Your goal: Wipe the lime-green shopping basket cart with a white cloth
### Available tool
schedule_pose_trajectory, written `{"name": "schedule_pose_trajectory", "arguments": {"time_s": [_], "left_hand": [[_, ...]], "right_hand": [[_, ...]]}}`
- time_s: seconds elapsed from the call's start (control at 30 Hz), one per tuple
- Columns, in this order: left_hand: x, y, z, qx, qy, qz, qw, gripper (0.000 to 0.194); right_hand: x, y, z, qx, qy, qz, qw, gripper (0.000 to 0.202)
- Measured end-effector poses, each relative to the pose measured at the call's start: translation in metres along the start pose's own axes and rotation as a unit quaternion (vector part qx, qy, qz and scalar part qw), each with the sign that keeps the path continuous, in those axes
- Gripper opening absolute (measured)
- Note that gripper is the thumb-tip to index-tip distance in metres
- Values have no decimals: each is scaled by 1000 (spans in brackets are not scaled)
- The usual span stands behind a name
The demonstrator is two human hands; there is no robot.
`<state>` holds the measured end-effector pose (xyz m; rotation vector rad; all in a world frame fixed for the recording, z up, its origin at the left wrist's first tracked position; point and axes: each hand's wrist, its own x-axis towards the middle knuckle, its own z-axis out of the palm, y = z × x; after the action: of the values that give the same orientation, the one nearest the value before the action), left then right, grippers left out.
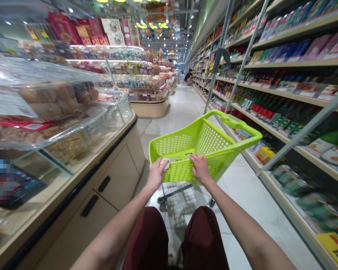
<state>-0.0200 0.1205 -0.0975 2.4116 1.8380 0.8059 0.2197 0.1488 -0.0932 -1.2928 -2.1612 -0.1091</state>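
Note:
A lime-green plastic shopping cart point(174, 138) stands in the aisle in front of me, turned sideways with its handle point(253, 137) to the right. My left hand point(157, 170) is closed on a crumpled white cloth or tissue point(165, 164), pressed against the near left corner of the basket rim. Over the near rim, further right, lies my right hand point(200, 168), its fingers stretched toward the inside of the basket. A small printed patch shows on the basket floor by its fingertips. The cart's dark wheels show below.
To the left runs a wooden counter point(121, 165) with glass dividers and packed food. Tall shelves point(295, 93) of cans, bottles and boxes line the right side, with a slanted metal rail point(304, 133) in front. The tiled aisle point(183, 99) stretches ahead; a person point(188, 77) is far down it.

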Motion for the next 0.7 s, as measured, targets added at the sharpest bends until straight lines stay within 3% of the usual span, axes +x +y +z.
{"name": "schedule_pose_trajectory", "arguments": {"time_s": [0.17,0.43,0.7], "left_hand": [[21,33,15,4,-14,59,998,46],[11,2,5,19,-5,8,1000,45],[19,40,16,30,12,15,999,48]], "right_hand": [[9,10,-1,-1,-31,-17,999,49],[20,25,-4,-3,-58,0,998,50],[22,7,1,-37,-62,49,996,53]]}}
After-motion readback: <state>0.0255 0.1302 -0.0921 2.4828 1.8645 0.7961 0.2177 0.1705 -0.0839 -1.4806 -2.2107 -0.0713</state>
